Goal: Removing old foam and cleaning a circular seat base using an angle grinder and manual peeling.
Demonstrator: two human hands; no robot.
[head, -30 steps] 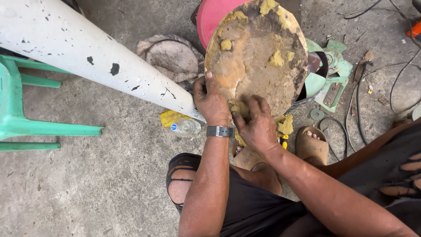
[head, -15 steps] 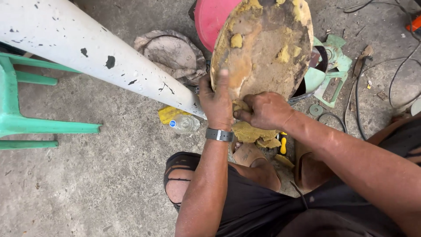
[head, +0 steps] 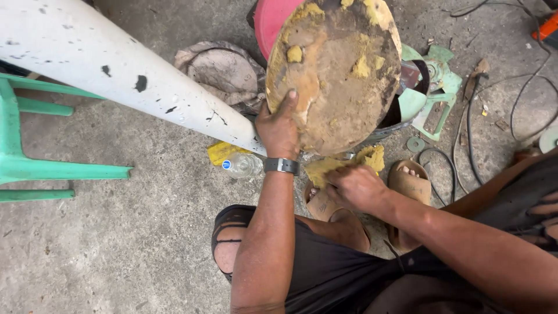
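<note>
A round brown board (head: 343, 75) with patches of torn yellow foam stands tilted in front of me. My left hand (head: 280, 129), with a grey watch on the wrist, grips the board's lower left edge. Below the board, my right hand (head: 354, 187) is closed on a piece of yellow foam (head: 325, 167) that hangs off the board's bottom edge. My sandalled feet (head: 410, 183) rest on the concrete just beneath.
A white tapered pole (head: 116, 75) slants from upper left to the board. A green plastic stool (head: 35, 157) stands at left. A plastic bottle (head: 241, 166), a red round seat (head: 273, 23), a green metal frame (head: 433, 99) and black cables (head: 494, 104) lie around.
My right hand has dropped from the board's lower edge toward my feet, pulling the yellow foam down. My left hand has stayed on the board's edge, which now shows more bare brown surface.
</note>
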